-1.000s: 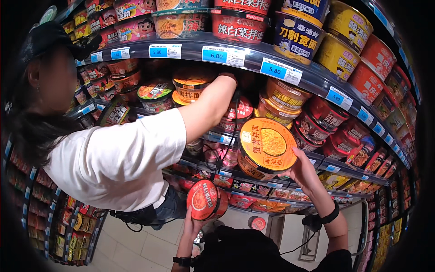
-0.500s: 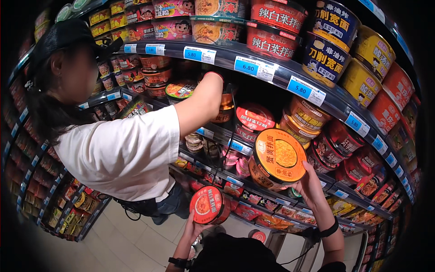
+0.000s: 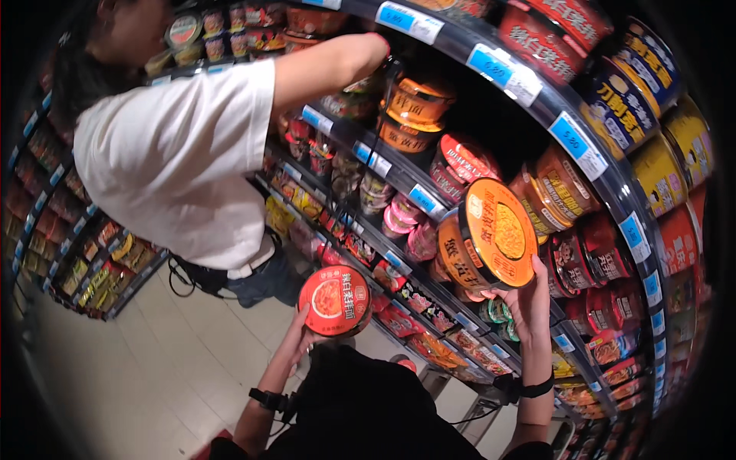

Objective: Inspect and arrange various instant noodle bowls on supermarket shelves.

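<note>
A round red instant noodle bowl (image 3: 333, 300) is in my left hand (image 3: 297, 337), its lid facing up and the fingers curled about its lower left side. My right hand (image 3: 529, 307) grips a larger-looking orange instant noodle bowl (image 3: 491, 238) by its lower right edge. That bowl is tilted, showing both lid and side wall, and is raised in front of the shelf. Behind it on the shelf are a red noodle bowl (image 3: 466, 165) and stacked amber bowls (image 3: 563, 184). Farther left stand two stacked orange bowls (image 3: 414, 115).
To my left a person in a white shirt (image 3: 176, 161) reaches an arm into the shelf. Blue and white price labels (image 3: 502, 73) line the shelf edges. Lower tiers hold bagged noodles (image 3: 425, 345). Pale floor tiles (image 3: 184, 360) lie below; a metal frame (image 3: 491, 399) stands near the shelf.
My view has turned, so the shelves appear slanted and the other person higher up. The orange bowl has tipped, showing more of its side. Both bowls stay in my hands.
</note>
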A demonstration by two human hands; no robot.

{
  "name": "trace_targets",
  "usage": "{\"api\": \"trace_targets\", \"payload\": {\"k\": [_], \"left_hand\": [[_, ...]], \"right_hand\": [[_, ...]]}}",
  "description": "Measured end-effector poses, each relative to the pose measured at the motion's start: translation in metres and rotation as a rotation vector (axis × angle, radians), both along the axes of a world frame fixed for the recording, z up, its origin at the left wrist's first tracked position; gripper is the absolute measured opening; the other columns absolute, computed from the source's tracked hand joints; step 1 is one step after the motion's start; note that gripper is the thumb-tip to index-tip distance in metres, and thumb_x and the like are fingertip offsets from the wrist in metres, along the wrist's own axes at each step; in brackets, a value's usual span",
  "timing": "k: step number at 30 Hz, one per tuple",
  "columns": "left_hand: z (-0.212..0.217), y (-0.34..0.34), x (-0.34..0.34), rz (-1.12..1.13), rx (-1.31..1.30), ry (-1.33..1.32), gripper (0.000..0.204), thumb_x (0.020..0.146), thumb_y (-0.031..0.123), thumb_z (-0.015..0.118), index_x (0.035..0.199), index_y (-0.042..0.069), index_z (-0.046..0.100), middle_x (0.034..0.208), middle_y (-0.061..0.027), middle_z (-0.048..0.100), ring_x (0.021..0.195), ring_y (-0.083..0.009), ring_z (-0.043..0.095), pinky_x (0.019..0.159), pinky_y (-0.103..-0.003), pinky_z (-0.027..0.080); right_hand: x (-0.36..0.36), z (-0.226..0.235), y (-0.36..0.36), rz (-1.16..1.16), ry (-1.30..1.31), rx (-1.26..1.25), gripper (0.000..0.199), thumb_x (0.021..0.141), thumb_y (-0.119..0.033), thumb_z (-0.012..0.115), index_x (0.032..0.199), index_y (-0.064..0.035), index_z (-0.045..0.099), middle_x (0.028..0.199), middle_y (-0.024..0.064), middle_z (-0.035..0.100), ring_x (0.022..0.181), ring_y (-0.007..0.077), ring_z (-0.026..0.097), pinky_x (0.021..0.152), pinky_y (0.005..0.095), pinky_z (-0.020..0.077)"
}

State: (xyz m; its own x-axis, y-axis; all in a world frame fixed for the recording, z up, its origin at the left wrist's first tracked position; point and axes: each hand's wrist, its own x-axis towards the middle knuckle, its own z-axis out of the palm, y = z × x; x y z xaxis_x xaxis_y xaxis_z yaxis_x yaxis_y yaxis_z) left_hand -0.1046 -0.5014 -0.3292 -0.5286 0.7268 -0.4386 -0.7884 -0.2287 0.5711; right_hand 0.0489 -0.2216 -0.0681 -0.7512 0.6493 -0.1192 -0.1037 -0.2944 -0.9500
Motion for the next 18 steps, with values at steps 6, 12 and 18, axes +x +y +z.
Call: {"api": "trace_targets", "payload": {"k": [6,12,18], "left_hand": [[-0.006,-0.054,0.026,0.071,-0.225,0.063,0.055,0.089,0.041,0.043,0.130,0.012,0.022,0.130,-0.0125,0.036,0.111,-0.0234,0.049,0.077,-0.038,0.053],[-0.046,-0.107,0.068,0.264,-0.358,-0.063,0.056,0.087,0.044,0.044,0.128,0.013,0.023,0.131,-0.0132,0.032,0.115,-0.0261,0.044,0.079,-0.044,0.051],[-0.064,-0.169,0.110,0.505,-0.631,-0.130,0.051,0.085,0.044,0.049,0.121,0.015,0.028,0.116,-0.0111,0.045,0.097,-0.0239,0.053,0.072,-0.041,0.051]], "right_hand": [[-0.003,-0.027,0.005,-0.112,-0.073,-0.045,0.046,0.089,-0.037,0.041,0.120,-0.0028,0.041,0.117,0.0117,0.052,0.097,0.0241,0.057,0.074,0.0393,0.0510],[-0.008,-0.041,0.010,-0.029,-0.107,-0.031,0.046,0.088,-0.034,0.045,0.121,-0.0019,0.041,0.118,0.0096,0.051,0.105,0.0202,0.053,0.084,0.0330,0.0468],[-0.015,-0.051,0.013,-0.036,-0.191,-0.055,0.046,0.087,-0.037,0.047,0.120,-0.0048,0.044,0.119,0.0074,0.051,0.104,0.0194,0.053,0.084,0.0316,0.0467]]}}
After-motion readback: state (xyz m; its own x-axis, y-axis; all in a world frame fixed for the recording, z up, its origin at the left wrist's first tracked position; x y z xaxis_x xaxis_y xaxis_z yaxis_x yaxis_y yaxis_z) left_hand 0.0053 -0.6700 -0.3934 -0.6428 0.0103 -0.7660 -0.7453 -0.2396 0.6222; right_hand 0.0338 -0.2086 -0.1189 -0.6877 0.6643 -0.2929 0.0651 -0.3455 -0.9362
